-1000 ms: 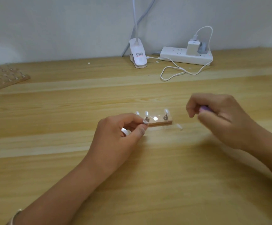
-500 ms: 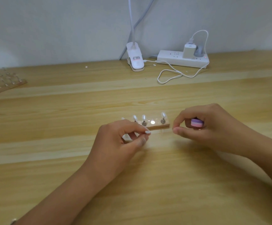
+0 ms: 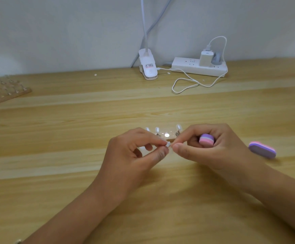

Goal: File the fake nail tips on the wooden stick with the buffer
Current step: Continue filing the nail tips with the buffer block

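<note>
Left hand [image 3: 134, 155]: grip pinches white nail tip [image 3: 168, 144].
Right hand [image 3: 213, 152]: grip curled round buffer [image 3: 206, 140], its middle hidden.
Wooden stick [image 3: 167, 136]: middle of counter [image 3: 72, 155], mostly hidden behind fingers.

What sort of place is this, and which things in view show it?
Probably a nail-craft practice desk, perhaps at home: a wooden stick of fake nail tips, a buffer in the right hand, and a clip-on lamp beside a power strip at the wall.
</note>
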Action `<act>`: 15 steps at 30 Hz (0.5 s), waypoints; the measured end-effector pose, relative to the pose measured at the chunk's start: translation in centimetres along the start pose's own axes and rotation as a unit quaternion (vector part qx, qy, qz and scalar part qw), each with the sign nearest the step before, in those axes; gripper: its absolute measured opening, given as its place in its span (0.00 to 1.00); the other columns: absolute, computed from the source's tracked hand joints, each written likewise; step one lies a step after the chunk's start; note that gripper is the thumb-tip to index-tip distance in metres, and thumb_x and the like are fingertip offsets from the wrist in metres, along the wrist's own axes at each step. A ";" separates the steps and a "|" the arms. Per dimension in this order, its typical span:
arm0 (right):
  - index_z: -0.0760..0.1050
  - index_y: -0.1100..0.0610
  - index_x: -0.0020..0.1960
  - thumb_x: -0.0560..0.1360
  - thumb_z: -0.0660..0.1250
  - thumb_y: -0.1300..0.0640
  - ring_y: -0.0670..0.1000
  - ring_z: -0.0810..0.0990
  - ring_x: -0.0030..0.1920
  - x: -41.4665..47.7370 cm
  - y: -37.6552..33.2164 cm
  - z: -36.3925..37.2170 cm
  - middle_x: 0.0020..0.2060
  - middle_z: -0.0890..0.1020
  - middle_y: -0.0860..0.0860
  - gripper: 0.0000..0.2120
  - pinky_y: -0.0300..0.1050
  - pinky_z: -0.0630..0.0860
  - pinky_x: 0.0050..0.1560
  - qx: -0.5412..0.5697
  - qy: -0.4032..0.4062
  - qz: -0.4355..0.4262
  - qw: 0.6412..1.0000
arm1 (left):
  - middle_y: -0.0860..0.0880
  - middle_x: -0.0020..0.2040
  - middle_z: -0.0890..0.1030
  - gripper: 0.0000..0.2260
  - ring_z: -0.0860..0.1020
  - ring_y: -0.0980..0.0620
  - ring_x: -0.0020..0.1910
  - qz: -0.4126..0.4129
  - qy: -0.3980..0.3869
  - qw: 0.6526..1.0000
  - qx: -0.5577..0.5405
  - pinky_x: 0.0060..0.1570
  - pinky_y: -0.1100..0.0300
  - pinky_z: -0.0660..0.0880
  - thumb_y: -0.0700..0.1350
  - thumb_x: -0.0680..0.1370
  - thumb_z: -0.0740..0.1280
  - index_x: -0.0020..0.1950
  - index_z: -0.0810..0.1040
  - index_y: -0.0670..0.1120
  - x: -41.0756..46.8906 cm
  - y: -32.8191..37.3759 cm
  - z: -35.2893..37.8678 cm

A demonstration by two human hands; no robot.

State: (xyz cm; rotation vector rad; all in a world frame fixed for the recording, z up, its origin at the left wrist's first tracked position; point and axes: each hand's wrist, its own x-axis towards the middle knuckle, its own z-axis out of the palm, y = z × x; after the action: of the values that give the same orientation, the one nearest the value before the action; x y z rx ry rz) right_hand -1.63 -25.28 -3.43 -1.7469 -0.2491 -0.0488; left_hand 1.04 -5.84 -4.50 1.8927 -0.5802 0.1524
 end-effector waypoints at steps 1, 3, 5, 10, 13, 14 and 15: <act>0.84 0.60 0.39 0.70 0.77 0.58 0.45 0.60 0.27 0.0 0.0 0.0 0.24 0.63 0.43 0.06 0.33 0.64 0.34 0.021 0.003 0.009 1.000 | 0.57 0.39 0.83 0.05 0.79 0.54 0.39 -0.002 -0.001 1.000 0.001 0.33 0.59 0.74 0.45 0.69 0.75 0.41 0.86 0.55 0.0 0.0 0.0; 0.84 0.59 0.39 0.69 0.78 0.59 0.43 0.62 0.26 0.0 -0.1 0.1 0.24 0.64 0.44 0.05 0.29 0.66 0.33 0.077 0.000 0.032 0.997 | 0.56 0.39 0.83 0.06 0.79 0.54 0.39 -0.006 -0.003 1.000 0.003 0.33 0.57 0.74 0.43 0.70 0.77 0.41 0.86 0.54 0.0 -0.1 0.0; 0.84 0.58 0.40 0.69 0.75 0.59 0.43 0.63 0.26 -0.1 -0.2 0.2 0.25 0.64 0.46 0.02 0.28 0.67 0.31 0.103 -0.013 0.046 0.994 | 0.56 0.39 0.83 0.04 0.79 0.54 0.40 -0.007 -0.002 1.000 0.001 0.33 0.57 0.74 0.44 0.69 0.76 0.41 0.86 0.54 0.0 0.0 0.0; 0.84 0.57 0.40 0.69 0.75 0.59 0.43 0.63 0.27 -0.1 -0.2 0.6 0.25 0.64 0.47 0.02 0.26 0.69 0.32 0.110 -0.011 0.046 0.993 | 0.57 0.39 0.83 0.04 0.79 0.53 0.40 0.003 -0.003 1.000 0.001 0.33 0.56 0.74 0.45 0.69 0.75 0.40 0.85 0.54 -0.1 0.1 0.1; 0.84 0.56 0.40 0.68 0.75 0.58 0.43 0.63 0.27 -0.1 0.0 0.6 0.26 0.64 0.48 0.02 0.26 0.68 0.32 0.097 0.001 0.044 0.994 | 0.57 0.40 0.83 0.04 0.79 0.53 0.40 0.006 -0.003 1.000 -0.004 0.33 0.56 0.74 0.45 0.69 0.75 0.41 0.86 0.54 -0.1 0.1 0.1; 0.84 0.56 0.40 0.68 0.75 0.57 0.43 0.63 0.27 -0.1 0.0 0.6 0.26 0.64 0.47 0.02 0.26 0.68 0.32 0.094 0.002 0.043 0.995 | 0.57 0.40 0.83 0.03 0.79 0.54 0.40 0.006 -0.002 1.000 -0.006 0.33 0.56 0.74 0.46 0.69 0.75 0.41 0.86 0.54 -0.1 0.1 0.1; 0.84 0.56 0.40 0.69 0.75 0.57 0.43 0.64 0.27 -0.1 0.0 0.6 0.26 0.65 0.46 0.02 0.26 0.68 0.32 0.092 0.003 0.042 0.995 | 0.57 0.40 0.83 0.03 0.79 0.54 0.40 0.006 0.000 1.000 -0.009 0.33 0.56 0.74 0.46 0.69 0.75 0.41 0.86 0.54 -0.1 0.1 0.1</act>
State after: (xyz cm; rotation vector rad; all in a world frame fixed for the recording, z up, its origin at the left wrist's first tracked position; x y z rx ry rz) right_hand -1.76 -24.74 -3.57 -1.5728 -0.1691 0.0298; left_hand 0.92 -5.94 -4.45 1.8729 -0.5920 0.1544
